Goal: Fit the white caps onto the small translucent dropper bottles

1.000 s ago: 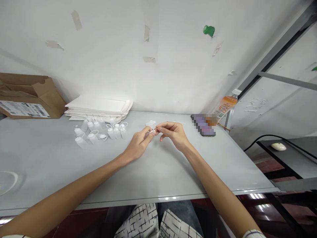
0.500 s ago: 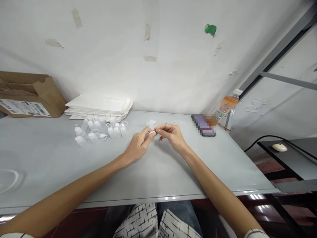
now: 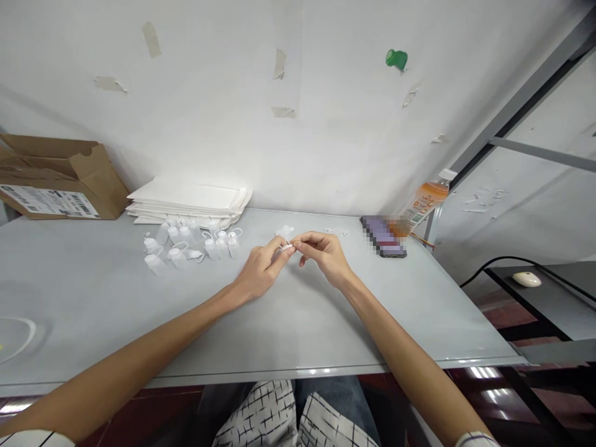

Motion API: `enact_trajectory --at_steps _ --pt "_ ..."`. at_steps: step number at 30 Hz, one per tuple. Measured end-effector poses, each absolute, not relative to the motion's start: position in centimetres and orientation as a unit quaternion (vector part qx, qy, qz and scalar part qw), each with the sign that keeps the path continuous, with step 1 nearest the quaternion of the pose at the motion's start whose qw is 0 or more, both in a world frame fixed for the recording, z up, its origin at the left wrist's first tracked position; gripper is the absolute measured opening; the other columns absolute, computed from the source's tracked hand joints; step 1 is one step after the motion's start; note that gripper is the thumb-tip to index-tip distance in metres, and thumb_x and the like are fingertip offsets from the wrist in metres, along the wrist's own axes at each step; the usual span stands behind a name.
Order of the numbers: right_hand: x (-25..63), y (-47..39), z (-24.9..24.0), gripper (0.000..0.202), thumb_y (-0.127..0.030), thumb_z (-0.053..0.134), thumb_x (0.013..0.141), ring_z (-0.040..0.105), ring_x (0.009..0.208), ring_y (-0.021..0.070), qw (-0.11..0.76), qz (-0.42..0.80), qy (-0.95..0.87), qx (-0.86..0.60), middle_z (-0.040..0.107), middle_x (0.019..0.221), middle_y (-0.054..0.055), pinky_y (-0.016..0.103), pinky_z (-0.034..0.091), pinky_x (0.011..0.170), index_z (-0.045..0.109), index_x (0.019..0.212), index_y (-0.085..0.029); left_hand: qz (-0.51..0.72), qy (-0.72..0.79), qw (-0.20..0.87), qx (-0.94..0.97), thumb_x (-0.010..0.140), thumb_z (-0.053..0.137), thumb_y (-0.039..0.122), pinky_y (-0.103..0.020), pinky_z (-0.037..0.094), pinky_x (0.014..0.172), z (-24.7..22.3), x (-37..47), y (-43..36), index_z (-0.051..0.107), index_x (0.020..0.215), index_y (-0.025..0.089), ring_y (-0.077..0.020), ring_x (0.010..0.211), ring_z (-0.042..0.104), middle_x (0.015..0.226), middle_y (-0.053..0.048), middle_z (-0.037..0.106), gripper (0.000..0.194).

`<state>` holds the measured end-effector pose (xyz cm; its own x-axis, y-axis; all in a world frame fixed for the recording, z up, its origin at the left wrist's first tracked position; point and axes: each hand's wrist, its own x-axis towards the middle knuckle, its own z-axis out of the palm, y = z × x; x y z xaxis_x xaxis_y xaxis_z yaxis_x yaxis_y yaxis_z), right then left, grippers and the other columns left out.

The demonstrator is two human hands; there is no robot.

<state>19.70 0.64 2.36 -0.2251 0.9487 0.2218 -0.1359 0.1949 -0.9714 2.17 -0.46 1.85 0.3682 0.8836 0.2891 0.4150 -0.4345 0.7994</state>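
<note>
My left hand (image 3: 259, 270) is closed, its thumb and index finger pinching a small white plastic piece (image 3: 287, 247). Pressed up against the same piece are the thumb and forefinger of my right hand (image 3: 328, 258), also in a pinch. The fingers partly cover the piece, so its exact kind is unclear. Just behind the fingertips lie some translucent plastic bits (image 3: 284, 231). More small clear parts (image 3: 337, 233) are scattered beyond my right hand. To the left stands a group of small translucent squeeze bottles (image 3: 177, 254), some with looped cap straps.
A stack of white envelopes (image 3: 186, 195) lies behind the bottles, beside an open cardboard box (image 3: 65, 177). On the right, a phone (image 3: 379, 233) lies by a leaning bottle of orange drink (image 3: 426, 198). A white mouse (image 3: 526, 279) rests on a dark surface beyond the grey table (image 3: 298, 335).
The view has shifted slightly, so the background sits a little farther right and lower. Both hands keep almost the same pinch on the white piece.
</note>
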Motion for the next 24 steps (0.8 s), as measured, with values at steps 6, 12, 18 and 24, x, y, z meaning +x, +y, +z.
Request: enact_trajectory --at_steps 6,12,18,24 --pt "20.12 0.61 2.91 0.017 -0.033 0.075 0.076 0.066 0.074 0.0175 0.512 0.532 -0.585 -0.336 0.071 0.083 0.005 0.025 0.052 0.05 0.077 0.085 -0.019 0.379 0.42 0.308 0.765 0.097 0.042 0.042 -0.023 0.024 0.051 2.08 1.97 -0.3 0.052 0.086 0.018 -0.0085 0.049 0.031 0.054 0.008 0.036 0.028" --pt "20.06 0.91 2.33 0.017 -0.03 0.078 0.072 0.066 0.068 0.0165 0.508 0.518 -0.599 -0.339 0.07 0.075 0.003 0.026 0.051 0.05 0.076 0.085 -0.019 0.385 0.407 0.295 0.774 0.097 0.042 0.039 -0.023 0.025 0.051 2.14 2.05 -0.27 0.052 0.084 0.018 -0.0084 0.049 0.031 0.053 0.008 0.034 0.026" --pt "19.86 0.77 2.53 0.021 -0.036 0.08 0.071 0.065 0.065 0.0153 0.514 0.497 -0.599 -0.36 0.069 0.073 0.003 0.024 0.05 0.048 0.074 0.079 -0.018 0.374 0.41 0.291 0.779 0.097 0.042 0.04 -0.023 0.025 0.052 2.03 2.07 -0.31 0.051 0.084 0.018 -0.0086 0.049 0.031 0.054 0.008 0.034 0.027" --pt "19.61 0.33 2.87 0.026 -0.04 0.08 0.071 0.065 0.065 0.0153 0.516 0.509 -0.591 -0.353 0.067 0.07 0.003 0.024 0.051 0.048 0.07 0.077 -0.017 0.369 0.411 0.301 0.777 0.097 0.042 0.042 -0.023 0.024 0.051 2.12 2.1 -0.32 0.053 0.084 0.018 -0.0086 0.048 0.03 0.052 0.008 0.033 0.029"
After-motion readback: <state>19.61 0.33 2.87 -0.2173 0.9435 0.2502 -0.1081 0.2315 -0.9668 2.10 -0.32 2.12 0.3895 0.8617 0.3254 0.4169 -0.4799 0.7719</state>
